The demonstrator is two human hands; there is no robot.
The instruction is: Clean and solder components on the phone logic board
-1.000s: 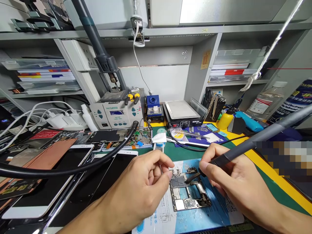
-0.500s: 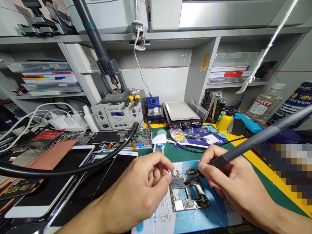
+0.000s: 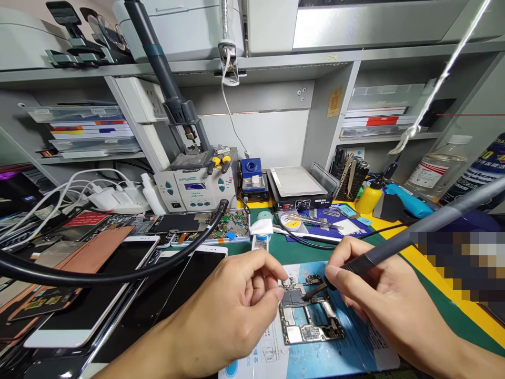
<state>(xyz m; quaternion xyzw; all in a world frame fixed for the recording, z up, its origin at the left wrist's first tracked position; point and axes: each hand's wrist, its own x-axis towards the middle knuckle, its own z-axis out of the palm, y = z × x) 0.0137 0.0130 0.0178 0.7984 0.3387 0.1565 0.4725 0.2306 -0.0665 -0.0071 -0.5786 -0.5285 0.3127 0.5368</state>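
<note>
A phone circuit board (image 3: 311, 332) lies on a blue and white sheet (image 3: 276, 363) at the lower middle. My right hand (image 3: 374, 287) grips a slim tool (image 3: 315, 290) with a dark blade, whose tip rests at the dark chip area near the board's middle. A thick grey handle (image 3: 418, 226) passes behind and above that hand. Beside the board's upper left edge, my left hand (image 3: 252, 300) has its fingers curled with thumb and forefinger close to the board; anything between them is too small to make out.
Several phones and panels (image 3: 94, 295) lie at the left, crossed by a black hose (image 3: 130, 279). Behind stand a grey rework station (image 3: 193, 184), a blue stand (image 3: 252, 173), a heating plate (image 3: 300, 181) and a solder spool (image 3: 261, 242). Bottles (image 3: 430, 168) stand at the right.
The whole view has shifted slightly, so hands, board and bench all appear a little further right. Both hands keep nearly the same pose, and the blade tip stays on the same part of the board.
</note>
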